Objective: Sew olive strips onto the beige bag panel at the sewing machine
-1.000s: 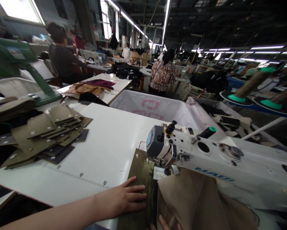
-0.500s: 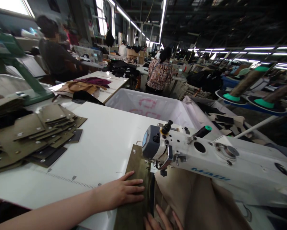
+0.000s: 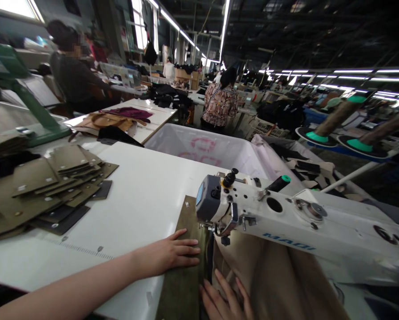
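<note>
My left hand (image 3: 168, 254) lies flat, fingers together, on an olive-green fabric panel (image 3: 183, 284) spread on the white table (image 3: 142, 209). My right hand (image 3: 224, 300) presses flat with spread fingers on beige fabric (image 3: 279, 280) beside it, at the frame's bottom edge. Both pieces run under the head of a white sewing machine (image 3: 286, 218), whose needle area sits just beyond my fingertips. Neither hand grips anything.
A fanned stack of olive and dark cut pieces (image 3: 49, 186) lies at the table's left. A white bin (image 3: 213, 151) stands behind the table. Thread cones (image 3: 333, 118) stand at right. Other people sit at far benches: one at back left (image 3: 73, 75), one in a patterned top (image 3: 221, 104).
My right hand has come up into view and now lies flat on the beige fabric. My left hand stays on the olive panel. The view has shifted slightly.
</note>
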Demonstrator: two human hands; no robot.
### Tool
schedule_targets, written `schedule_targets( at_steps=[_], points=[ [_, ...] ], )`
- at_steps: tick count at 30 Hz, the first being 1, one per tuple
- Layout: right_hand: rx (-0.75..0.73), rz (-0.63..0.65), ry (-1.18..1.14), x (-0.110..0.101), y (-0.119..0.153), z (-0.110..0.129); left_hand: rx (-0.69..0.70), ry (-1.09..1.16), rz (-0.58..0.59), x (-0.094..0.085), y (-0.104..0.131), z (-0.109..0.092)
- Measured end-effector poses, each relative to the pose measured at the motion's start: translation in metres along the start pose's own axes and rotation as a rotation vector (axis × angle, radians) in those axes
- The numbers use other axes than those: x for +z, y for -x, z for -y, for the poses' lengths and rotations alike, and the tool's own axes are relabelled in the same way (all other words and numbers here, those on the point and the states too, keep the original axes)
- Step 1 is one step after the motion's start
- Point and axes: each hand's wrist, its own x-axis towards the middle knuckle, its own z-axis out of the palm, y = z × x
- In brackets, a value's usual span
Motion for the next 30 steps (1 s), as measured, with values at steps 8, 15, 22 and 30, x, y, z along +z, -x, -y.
schedule_targets(
  at_steps=[8,15,22,30],
  points=[
    [-0.131,0.135,0.049,-0.001,0.002,-0.020,-0.013,0.048,0.022,-0.011,-0.005,0.005],
    [-0.236,0.210,0.071,-0.015,-0.019,-0.038,-0.232,0.448,-0.287,0.007,0.008,0.017],
    [-0.061,0.199,-0.056,-0.028,-0.030,-0.019,-0.530,0.515,-0.476,0.046,0.024,0.045],
    [0.028,0.210,-0.139,-0.047,-0.043,-0.015,-0.536,0.570,-0.537,0.027,0.014,0.034]
  ],
)
